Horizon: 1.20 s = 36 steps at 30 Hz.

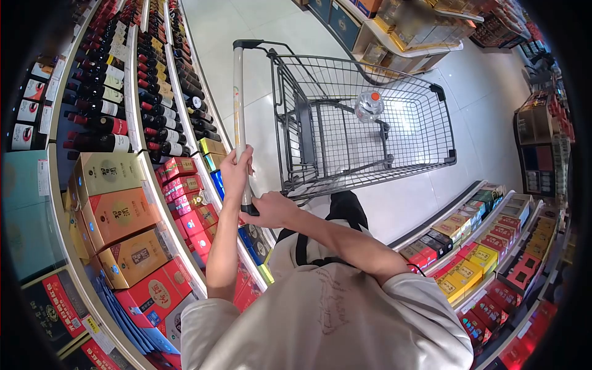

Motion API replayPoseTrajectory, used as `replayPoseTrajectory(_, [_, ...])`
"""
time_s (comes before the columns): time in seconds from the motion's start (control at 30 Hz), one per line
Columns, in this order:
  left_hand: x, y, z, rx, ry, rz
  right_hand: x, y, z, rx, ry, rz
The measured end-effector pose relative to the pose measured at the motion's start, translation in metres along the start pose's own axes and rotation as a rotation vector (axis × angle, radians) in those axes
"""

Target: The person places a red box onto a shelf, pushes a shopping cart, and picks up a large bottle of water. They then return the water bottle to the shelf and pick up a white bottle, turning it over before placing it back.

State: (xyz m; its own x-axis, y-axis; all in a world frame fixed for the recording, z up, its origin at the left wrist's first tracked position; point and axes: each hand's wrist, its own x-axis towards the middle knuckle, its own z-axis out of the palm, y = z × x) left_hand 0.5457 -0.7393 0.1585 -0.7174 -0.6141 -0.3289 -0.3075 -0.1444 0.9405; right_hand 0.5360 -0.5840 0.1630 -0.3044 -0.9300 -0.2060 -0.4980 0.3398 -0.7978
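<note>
A metal wire shopping cart (364,157) stands ahead of me, turned so that its long pale handle (239,98) runs up and down the view on the left. My left hand (236,172) is closed around the lower half of the handle. Just below it, my right hand (275,209) grips the handle's dark near end, with my right arm reaching across my body. Inside the cart basket rests a clear plastic bottle (370,109) with an orange cap, apart from both hands.
Shelves of wine bottles (105,108) and boxed goods (120,213) line the left side, close to my left arm. On the right is another shelf with yellow and red boxes (462,274). A display stand (419,46) with golden packages borders the cart's far side. Pale tiled floor (475,132) lies beyond.
</note>
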Motion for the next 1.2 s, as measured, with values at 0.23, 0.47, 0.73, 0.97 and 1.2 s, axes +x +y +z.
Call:
replayPoseTrajectory(0.23, [-0.008,-0.006,-0.002,-0.066,0.166,0.024,0.003,0.017,-0.013,0.035,-0.049,-0.205])
replayPoseTrajectory(0.47, [-0.025,0.002,0.027,-0.178,0.334,0.01,0.002,0.044,-0.044,0.01,-0.269,-0.267])
replayPoseTrajectory(0.73, [-0.015,-0.004,0.07,-0.34,0.547,0.003,0.006,0.075,-0.104,-0.03,-0.403,-0.411])
replayPoseTrajectory(0.97, [-0.015,0.035,0.137,0.906,0.525,0.658,0.009,0.119,-0.172,-0.105,-0.544,-0.492])
replayPoseTrajectory(1.2, [0.017,0.041,0.146,0.781,0.255,0.632,0.01,0.161,-0.264,-0.261,-0.644,-0.431])
